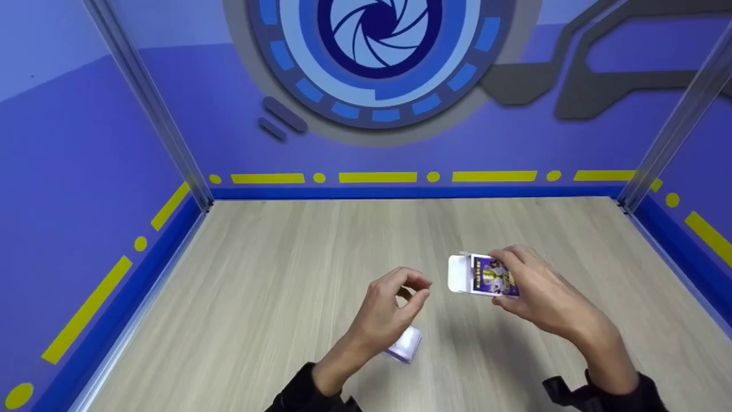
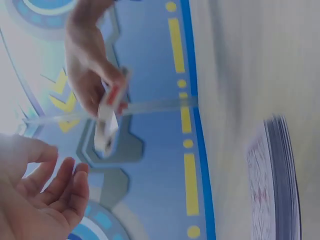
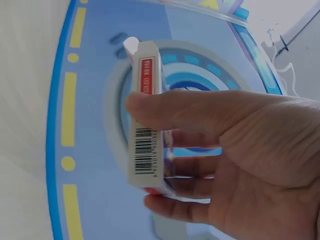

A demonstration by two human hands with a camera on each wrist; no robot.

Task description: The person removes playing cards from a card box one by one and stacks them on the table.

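Observation:
My right hand (image 1: 543, 292) holds a small purple-and-white card box (image 1: 493, 277) above the table, its open flap pointing left. In the right wrist view, the thumb presses the box's barcoded narrow side (image 3: 145, 165), with the fingers around the opposite side. My left hand (image 1: 380, 312) hovers to the left of the box, apart from it. Its fingers are loosely bent and nothing is between them. Below that hand a squared stack of playing cards (image 1: 407, 345) lies on the table, partly hidden by the wrist; the left wrist view shows the layered card edges (image 2: 284, 180).
The wood-grain table (image 1: 274, 274) is bounded by a blue-purple back wall (image 1: 377, 154) and side walls, a left one (image 1: 68, 206) and a right one (image 1: 697, 171). Metal posts stand at the two back corners.

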